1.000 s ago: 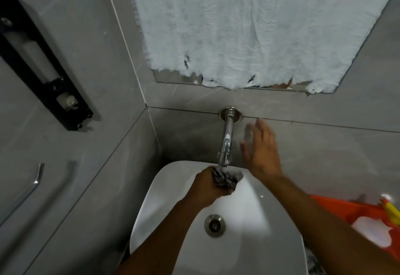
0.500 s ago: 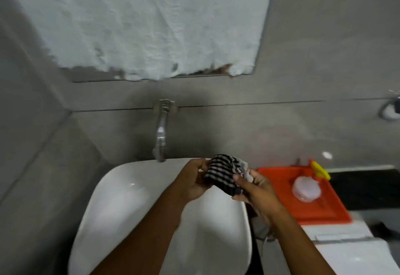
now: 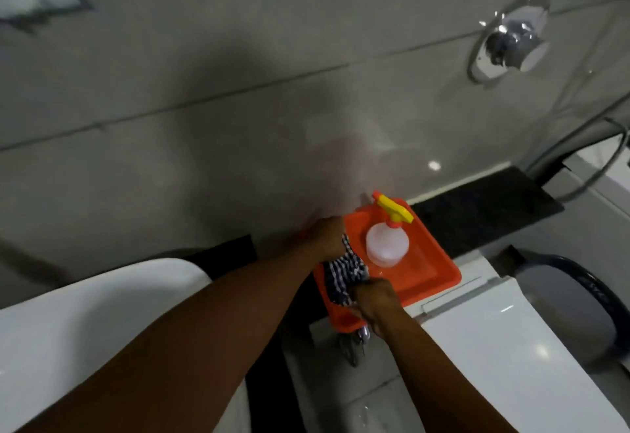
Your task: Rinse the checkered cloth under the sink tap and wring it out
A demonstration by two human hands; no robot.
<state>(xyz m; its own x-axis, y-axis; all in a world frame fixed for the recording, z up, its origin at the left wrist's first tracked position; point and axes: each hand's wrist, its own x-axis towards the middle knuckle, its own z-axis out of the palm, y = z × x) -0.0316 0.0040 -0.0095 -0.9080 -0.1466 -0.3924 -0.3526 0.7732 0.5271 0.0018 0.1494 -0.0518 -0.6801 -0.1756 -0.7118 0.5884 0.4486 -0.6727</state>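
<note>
The checkered cloth (image 3: 344, 272), dark blue and white, is stretched between both hands over the left part of an orange tray (image 3: 429, 274). My left hand (image 3: 329, 235) grips its far end. My right hand (image 3: 375, 299) grips its near end at the tray's front edge. The white sink (image 3: 102, 313) lies at the lower left, away from the cloth. The tap is out of view.
A clear spray bottle (image 3: 387, 243) with a yellow trigger stands in the orange tray. A white toilet cistern lid (image 3: 494, 347) is below the tray. A chrome wall valve (image 3: 511, 40) is at the upper right, a dark ledge (image 3: 484, 207) behind the tray.
The view swung right, away from the tap. Both hands carried the cloth from under the tap, over the sink's right rim, to above the orange tray.
</note>
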